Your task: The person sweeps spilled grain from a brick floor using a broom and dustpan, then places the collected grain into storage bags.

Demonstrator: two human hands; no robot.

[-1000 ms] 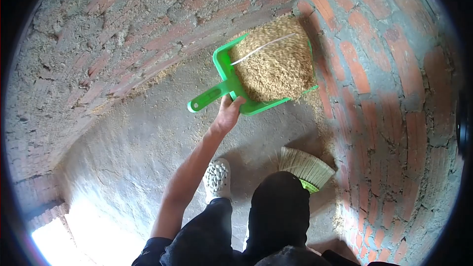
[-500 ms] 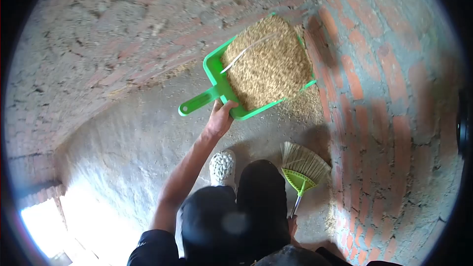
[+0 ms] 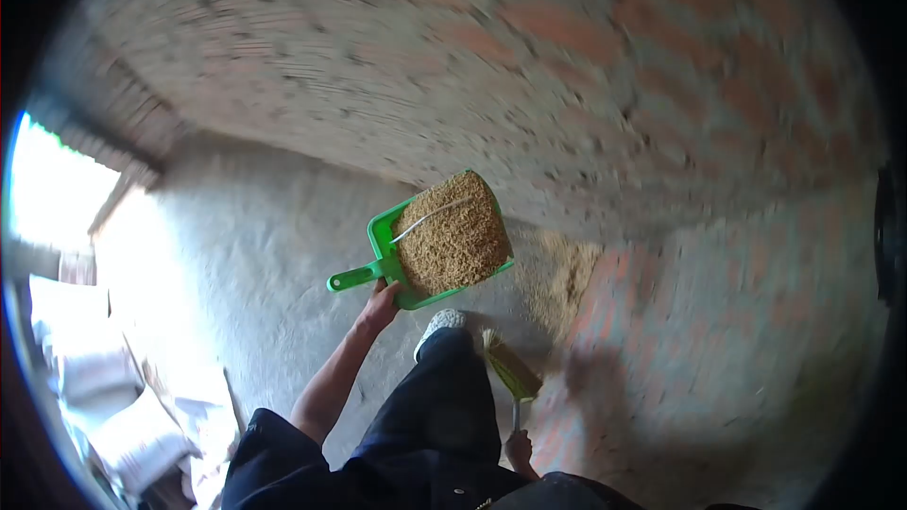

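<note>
My left hand (image 3: 378,308) grips the back edge of a green plastic dustpan (image 3: 385,238), beside its handle, and holds it off the floor. The pan is heaped with golden grain or husk (image 3: 453,241), and a pale strip lies across the heap. My right hand (image 3: 517,449) is low by my leg, closed on the thin handle of a small broom (image 3: 511,366) with a green head and straw bristles pointing at the floor. My dark trouser leg and white shoe (image 3: 440,321) stand between the two.
A brick wall (image 3: 529,66) curves round the top and right. A patch of spilled grain (image 3: 557,274) lies on the grey concrete floor at the wall's foot. Bright daylight enters through an opening (image 3: 52,194) at left, with white sacks (image 3: 113,416) below it.
I have risen and the view has pulled back and swung left. The dustpan has lifted away from the wall corner, still full. The broom has come up beside my leg.
</note>
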